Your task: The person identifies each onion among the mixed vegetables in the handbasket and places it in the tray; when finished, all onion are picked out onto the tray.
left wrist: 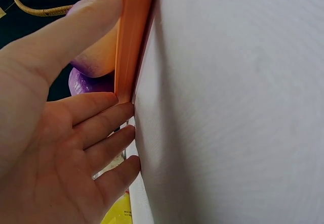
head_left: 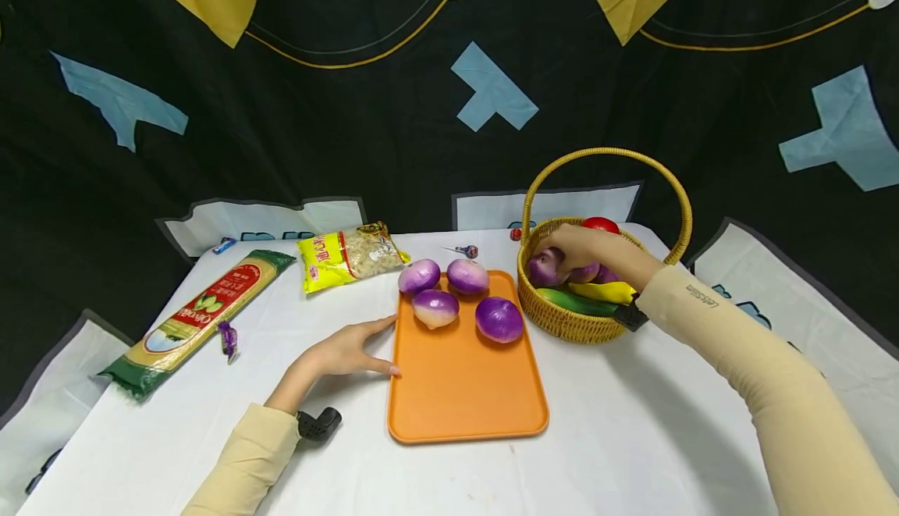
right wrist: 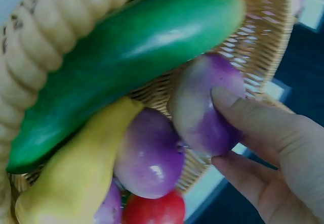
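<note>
My right hand (head_left: 581, 247) reaches into a wicker basket (head_left: 572, 330) and pinches a purple-and-white turnip (right wrist: 202, 107) between thumb and fingers. Beside that turnip in the right wrist view lie a second turnip (right wrist: 152, 153), a green cucumber (right wrist: 136, 57), a yellow vegetable (right wrist: 76, 168) and a red tomato (right wrist: 157, 210). Fingers straight and spread, my left hand (head_left: 344, 354) touches the left edge of an orange tray (head_left: 463, 399). Several turnips sit at the tray's far end, among them a deep purple one (head_left: 499, 320) and a paler one (head_left: 435, 309).
To the left lie a long noodle packet (head_left: 200, 317) and a yellow bag (head_left: 351, 254) of pale pieces. A purple-wrapped candy (head_left: 228, 341) rests by the noodles, and a lollipop (head_left: 469, 251) behind the tray. The basket's tall handle (head_left: 607, 151) arches above the right hand.
</note>
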{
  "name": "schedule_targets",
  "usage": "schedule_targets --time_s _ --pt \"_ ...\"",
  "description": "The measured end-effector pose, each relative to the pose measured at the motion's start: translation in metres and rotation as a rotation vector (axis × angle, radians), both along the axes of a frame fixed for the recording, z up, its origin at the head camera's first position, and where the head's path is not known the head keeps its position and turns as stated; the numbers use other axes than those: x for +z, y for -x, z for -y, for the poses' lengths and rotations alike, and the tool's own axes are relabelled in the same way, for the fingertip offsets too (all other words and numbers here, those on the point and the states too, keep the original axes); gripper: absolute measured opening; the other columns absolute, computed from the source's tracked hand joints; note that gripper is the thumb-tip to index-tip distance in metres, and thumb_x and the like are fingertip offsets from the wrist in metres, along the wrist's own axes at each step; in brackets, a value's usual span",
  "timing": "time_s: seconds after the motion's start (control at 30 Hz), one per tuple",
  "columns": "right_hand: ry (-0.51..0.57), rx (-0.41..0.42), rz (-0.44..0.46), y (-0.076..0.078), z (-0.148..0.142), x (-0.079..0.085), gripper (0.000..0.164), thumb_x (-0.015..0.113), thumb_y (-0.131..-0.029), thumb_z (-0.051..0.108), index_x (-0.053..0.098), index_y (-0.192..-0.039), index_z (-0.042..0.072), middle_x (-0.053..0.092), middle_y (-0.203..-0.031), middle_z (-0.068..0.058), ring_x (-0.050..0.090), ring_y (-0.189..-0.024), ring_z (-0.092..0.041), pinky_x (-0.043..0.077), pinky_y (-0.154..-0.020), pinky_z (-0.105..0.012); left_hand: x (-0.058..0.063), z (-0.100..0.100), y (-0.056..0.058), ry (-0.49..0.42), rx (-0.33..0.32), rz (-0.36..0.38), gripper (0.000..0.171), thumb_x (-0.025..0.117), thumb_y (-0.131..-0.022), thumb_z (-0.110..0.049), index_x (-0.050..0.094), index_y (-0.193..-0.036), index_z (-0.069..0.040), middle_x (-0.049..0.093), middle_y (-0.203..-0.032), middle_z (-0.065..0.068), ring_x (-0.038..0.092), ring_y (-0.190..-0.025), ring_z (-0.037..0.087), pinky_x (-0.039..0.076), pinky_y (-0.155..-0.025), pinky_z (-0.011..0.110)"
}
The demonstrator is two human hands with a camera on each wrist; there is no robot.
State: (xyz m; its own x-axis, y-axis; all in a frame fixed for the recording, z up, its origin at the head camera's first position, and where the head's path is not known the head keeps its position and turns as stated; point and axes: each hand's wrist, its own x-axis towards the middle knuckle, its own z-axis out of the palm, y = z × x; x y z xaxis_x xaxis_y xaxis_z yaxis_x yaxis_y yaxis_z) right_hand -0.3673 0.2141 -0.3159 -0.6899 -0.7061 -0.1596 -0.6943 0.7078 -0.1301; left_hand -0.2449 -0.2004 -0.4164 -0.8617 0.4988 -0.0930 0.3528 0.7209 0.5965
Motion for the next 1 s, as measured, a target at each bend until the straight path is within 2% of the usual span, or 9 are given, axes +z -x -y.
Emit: schedule_targets --time_s 0.2,0.33,0.47,0.5,0.6,0.73,0.87,1.0 --pt "0.078 -0.033 -0.047 -0.021 -0.004 0.015 0.052 0.08 -0.078 0.007 0.062 -0.127 0.005 0.065 -0.12 -0.013 0.058 -0.111 -0.033 0.049 -0.096 -0.052 0.002 -0.001 0.001 0.006 0.0 0.003 0.097 0.079 -0.077 -0.045 0.031 -0.149 0.0 0.034 -0.15 0.024 0.03 -0.137 0.042 0.025 -0.113 0.054" --pt "0.216 0.005 -0.132 -0.044 -0.003 0.023 0.052 0.078 -0.079 0.003 0.061 -0.129 0.003 0.061 -0.127 -0.016 0.056 -0.116 -0.036 0.05 -0.095 -0.05 0.003 -0.001 0.001 0.01 -0.003 -0.004 0.098 0.079 -0.077 -0.045 0.031 -0.149 -0.001 0.034 -0.15 0.024 0.031 -0.137 0.043 0.025 -0.113 0.055" --pt "0.375 -0.006 -0.192 -0.071 0.003 0.022 0.057 0.078 -0.08 0.006 0.058 -0.133 0.005 0.056 -0.133 -0.018 0.053 -0.121 -0.038 0.051 -0.093 -0.05 0.002 0.0 0.002 0.009 -0.006 -0.002 0.098 0.079 -0.077 -0.045 0.031 -0.149 -0.001 0.034 -0.15 0.024 0.03 -0.137 0.042 0.025 -0.113 0.055" --pt "0.414 -0.006 -0.2 -0.078 0.007 0.02 0.058 0.079 -0.08 0.007 0.058 -0.133 0.006 0.055 -0.134 -0.017 0.056 -0.115 -0.036 0.053 -0.09 -0.049 0.002 0.0 0.002 0.009 -0.006 -0.001 0.098 0.079 -0.077 -0.045 0.031 -0.149 -0.001 0.034 -0.15 0.024 0.03 -0.137 0.042 0.025 -0.113 0.054" --pt "0.506 -0.001 -0.208 -0.094 0.02 0.007 0.06 0.081 -0.08 0.015 0.057 -0.135 0.011 0.055 -0.136 -0.014 0.057 -0.117 -0.032 0.053 -0.093 -0.047 0.001 0.001 0.002 0.013 -0.005 -0.003 0.097 0.079 -0.077 -0.045 0.031 -0.149 0.0 0.034 -0.149 0.025 0.03 -0.137 0.043 0.025 -0.113 0.055" --pt "0.553 0.048 -0.148 -0.111 0.044 -0.016 0.059 0.079 -0.082 0.019 0.057 -0.136 0.016 0.055 -0.137 -0.008 0.053 -0.125 -0.026 0.048 -0.099 -0.042 -0.001 0.001 0.001 0.014 0.012 0.007 0.098 0.079 -0.077 -0.046 0.031 -0.15 -0.002 0.034 -0.15 0.024 0.03 -0.137 0.042 0.024 -0.113 0.054" --pt "0.539 0.111 -0.083 -0.119 0.066 -0.039 0.057 0.078 -0.082 0.021 0.057 -0.136 0.016 0.056 -0.137 -0.006 0.053 -0.125 -0.023 0.047 -0.101 -0.037 -0.003 0.001 0.0 0.009 0.016 0.014 0.098 0.079 -0.077 -0.047 0.031 -0.15 -0.003 0.033 -0.15 0.022 0.03 -0.138 0.041 0.024 -0.114 0.053" --pt "0.487 0.173 -0.069 -0.121 0.084 -0.055 0.056 0.079 -0.082 0.021 0.058 -0.134 0.014 0.055 -0.138 -0.008 0.052 -0.125 -0.024 0.045 -0.103 -0.036 -0.003 -0.001 -0.001 0.003 0.006 0.003 0.098 0.079 -0.077 -0.046 0.032 -0.149 -0.001 0.033 -0.15 0.023 0.03 -0.137 0.042 0.025 -0.113 0.055"
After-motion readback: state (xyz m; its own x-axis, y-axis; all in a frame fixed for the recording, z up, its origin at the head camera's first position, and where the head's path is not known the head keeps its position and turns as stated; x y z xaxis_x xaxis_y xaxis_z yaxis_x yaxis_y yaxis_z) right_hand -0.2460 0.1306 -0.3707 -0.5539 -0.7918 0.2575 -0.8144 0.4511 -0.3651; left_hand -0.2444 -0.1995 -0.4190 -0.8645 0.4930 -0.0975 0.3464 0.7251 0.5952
